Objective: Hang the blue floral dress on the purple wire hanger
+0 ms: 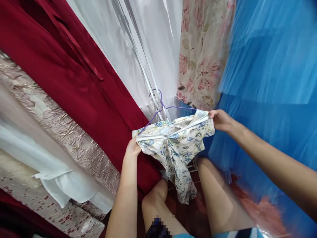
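A white garment with a blue and yellow floral print (pixel 184 140) hangs spread between my hands, its lower part narrowing toward the floor. A thin purple wire hanger (pixel 162 106) runs into its top edge, with the hook up and tilted left. My left hand (pixel 133 146) pinches the garment's left upper corner. At the opposite upper corner, my right hand (pixel 221 120) grips the cloth between thumb and fingers. Part of the hanger's arms is hidden by the fabric.
Long dark red cloth (pixel 74 79) and textured pink-gold cloth (pixel 56 122) hang on the left. White cloth (pixel 158 43) is ahead, beside a pink floral fabric (pixel 200 66). Layered blue tulle (pixel 269 66) fills the right. My legs are below, above a dark tiled floor (pixel 177 211).
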`<move>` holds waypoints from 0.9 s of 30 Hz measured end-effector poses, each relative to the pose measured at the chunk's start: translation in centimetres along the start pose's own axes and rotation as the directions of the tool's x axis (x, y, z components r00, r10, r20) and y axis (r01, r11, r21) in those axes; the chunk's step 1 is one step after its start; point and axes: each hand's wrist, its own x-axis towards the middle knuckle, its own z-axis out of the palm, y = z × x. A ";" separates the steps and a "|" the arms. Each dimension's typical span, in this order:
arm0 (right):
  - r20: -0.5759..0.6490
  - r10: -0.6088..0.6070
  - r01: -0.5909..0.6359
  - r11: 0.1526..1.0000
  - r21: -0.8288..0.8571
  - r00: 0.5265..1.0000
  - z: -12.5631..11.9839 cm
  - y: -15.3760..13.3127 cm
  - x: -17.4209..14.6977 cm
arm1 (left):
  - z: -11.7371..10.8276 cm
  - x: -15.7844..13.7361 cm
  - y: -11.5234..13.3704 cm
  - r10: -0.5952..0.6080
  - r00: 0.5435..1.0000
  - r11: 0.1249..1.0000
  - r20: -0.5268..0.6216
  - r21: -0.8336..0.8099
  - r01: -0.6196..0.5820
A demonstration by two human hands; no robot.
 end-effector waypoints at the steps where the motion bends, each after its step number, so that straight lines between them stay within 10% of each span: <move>1: -0.005 0.018 -0.018 1.000 0.018 1.000 -0.2 -0.1 -0.2 | -0.2 -0.1 -0.6 -0.043 0.999 0.998 -0.007 0.039 0.044; 6: -0.031 0.153 -0.153 0.988 -0.020 0.988 -1.1 1.4 -0.7 | -0.7 -0.9 -4.8 -0.145 0.989 0.982 -0.029 0.116 0.148; 12: -0.055 0.243 -0.249 0.957 -0.148 0.968 0.2 10.1 -1.7 | 1.6 -2.4 -11.3 -0.084 0.996 0.992 -0.025 0.093 0.086; 18: -0.067 0.366 -0.359 0.833 -0.420 0.928 1.2 17.6 -4.5 | 4.7 -5.8 -12.0 0.108 0.994 0.966 0.003 0.238 -0.105; 23: -0.078 0.199 -0.202 0.738 -0.644 0.977 2.5 18.3 -6.6 | 5.8 -9.3 -11.3 0.117 0.992 0.914 0.043 0.385 -0.125; 27: 0.270 0.088 0.053 0.880 -0.473 0.959 6.6 15.3 -7.8 | 7.7 -12.4 -12.5 0.175 0.960 0.760 0.216 0.591 -0.272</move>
